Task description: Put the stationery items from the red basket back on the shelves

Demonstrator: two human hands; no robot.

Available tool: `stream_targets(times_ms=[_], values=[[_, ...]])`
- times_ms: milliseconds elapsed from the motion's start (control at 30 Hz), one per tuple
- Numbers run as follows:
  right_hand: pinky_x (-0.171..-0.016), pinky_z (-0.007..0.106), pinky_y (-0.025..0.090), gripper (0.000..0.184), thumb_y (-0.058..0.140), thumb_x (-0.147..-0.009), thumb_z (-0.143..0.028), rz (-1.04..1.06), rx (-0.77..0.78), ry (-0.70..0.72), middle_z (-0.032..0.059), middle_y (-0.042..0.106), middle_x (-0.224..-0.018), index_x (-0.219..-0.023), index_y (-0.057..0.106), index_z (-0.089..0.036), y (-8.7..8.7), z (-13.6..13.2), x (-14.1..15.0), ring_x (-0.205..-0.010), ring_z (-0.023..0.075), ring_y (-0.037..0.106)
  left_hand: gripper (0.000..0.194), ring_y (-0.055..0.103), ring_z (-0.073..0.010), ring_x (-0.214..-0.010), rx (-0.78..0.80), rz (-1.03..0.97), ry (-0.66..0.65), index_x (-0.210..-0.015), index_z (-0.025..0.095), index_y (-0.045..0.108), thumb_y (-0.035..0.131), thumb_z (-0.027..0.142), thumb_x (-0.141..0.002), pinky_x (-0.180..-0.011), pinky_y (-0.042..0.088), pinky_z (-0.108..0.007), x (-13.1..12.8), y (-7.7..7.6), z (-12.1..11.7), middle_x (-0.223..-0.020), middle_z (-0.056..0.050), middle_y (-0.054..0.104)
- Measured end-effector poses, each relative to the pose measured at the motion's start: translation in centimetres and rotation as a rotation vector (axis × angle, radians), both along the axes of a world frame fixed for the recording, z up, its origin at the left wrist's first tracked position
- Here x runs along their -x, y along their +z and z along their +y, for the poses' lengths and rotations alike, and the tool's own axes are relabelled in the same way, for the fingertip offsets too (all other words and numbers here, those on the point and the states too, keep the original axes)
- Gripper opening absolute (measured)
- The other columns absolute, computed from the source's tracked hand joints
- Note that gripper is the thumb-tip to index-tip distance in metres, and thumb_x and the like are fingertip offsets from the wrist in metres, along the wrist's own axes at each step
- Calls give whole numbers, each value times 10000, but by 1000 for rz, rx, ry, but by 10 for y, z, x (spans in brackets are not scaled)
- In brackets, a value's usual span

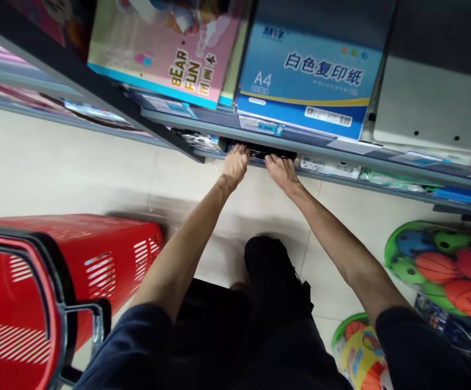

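Observation:
Both my arms reach down to a low shelf under the grey shelf edge (325,147). My left hand (235,165) curls its fingers over a dark, flat item (260,153) tucked beneath that edge. My right hand (281,169) grips the same dark item from the right side, fingers bent and partly hidden under the shelf. Directly above them lies a blue pack of A4 copy paper (308,81) and a pink drawing book marked BEAR FUN (166,49).
A red shopping basket (57,281) stands on the pale tiled floor at my left. Mesh bags of coloured toy balls (442,265) sit on the floor at the right. A grey board (434,103) lies on the shelf right of the paper. My dark-trousered knee is below the hands.

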State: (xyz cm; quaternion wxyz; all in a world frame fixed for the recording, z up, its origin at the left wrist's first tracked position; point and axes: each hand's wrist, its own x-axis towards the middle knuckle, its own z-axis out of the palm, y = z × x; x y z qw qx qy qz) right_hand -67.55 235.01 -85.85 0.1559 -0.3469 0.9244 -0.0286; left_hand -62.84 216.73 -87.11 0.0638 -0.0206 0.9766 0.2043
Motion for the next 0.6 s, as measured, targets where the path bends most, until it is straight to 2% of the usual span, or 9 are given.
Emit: stream_targets(times_ms=[167,267,333,367,400,467,533,567,600], values=[[-947,433,463,483,223,-1116,-126,-32,27,-48,238,666,-1396,-1407,607,-91,2,-3,-2,-1081,296,690,423,505,-335,-1420,33,-15,-3,-1295,37,644,291,68,-1065,-1216,373,-445,0,4,1,-1481,-250,595],[-996,457,470,465,260,-1132,-165,-69,111,-121,232,666,-1408,-1414,626,-105,-2,-2,-2,-1121,307,688,450,524,-344,-1399,29,-13,7,-1305,27,646,275,45,-1051,-1191,402,-463,2,3,3,-1459,-260,603],[-1028,469,477,446,314,-1150,-240,-102,200,-184,224,658,-1431,-1448,621,-113,-4,2,-11,-1155,316,686,425,560,-350,-1353,21,-11,14,-1273,32,667,305,56,-1052,-1149,440,-458,-5,10,8,-1409,-264,627],[-1043,462,483,450,337,-1156,-278,-116,244,-205,217,650,-1451,-1484,602,-119,-4,6,-23,-1176,313,684,396,591,-347,-1307,15,-9,19,-1239,46,685,336,73,-1056,-1110,469,-447,-15,20,11,-1365,-259,647],[-1052,446,493,462,351,-1161,-312,-128,284,-215,205,645,-1467,-1518,580,-128,-4,11,-39,-1194,302,682,359,627,-338,-1242,2,3,24,-1194,66,705,372,98,-1063,-1060,500,-434,-29,34,14,-1306,-247,671],[-1044,388,525,480,340,-1168,-353,-155,351,-204,172,673,-1443,-1530,580,-148,0,27,-88,-1201,261,691,289,681,-302,-1079,-71,85,25,-1101,116,727,443,164,-1081,-942,549,-404,-76,79,15,-1158,-203,711],[-974,358,576,479,343,-1161,-382,-191,408,-189,156,759,-1262,-1382,690,-136,3,47,-152,-1088,242,740,244,694,-250,-991,-218,290,15,-1070,146,726,493,217,-1097,-892,569,-367,-146,137,3,-1047,-145,728],[-944,358,597,487,343,-1155,-387,-206,430,-179,154,786,-1178,-1317,722,-129,4,59,-186,-1038,243,759,194,699,-218,-977,-274,404,49,-1098,146,722,546,226,-1086,-870,573,-334,-186,164,-10,-1052,-122,734],[-914,372,615,502,332,-1149,-389,-207,457,-184,157,802,-1103,-1235,751,-125,5,71,-218,-990,252,774,162,701,-195,-972,-254,469,119,-1112,146,727,585,209,-1066,-872,564,-316,-227,189,-28,-1047,-97,741]])
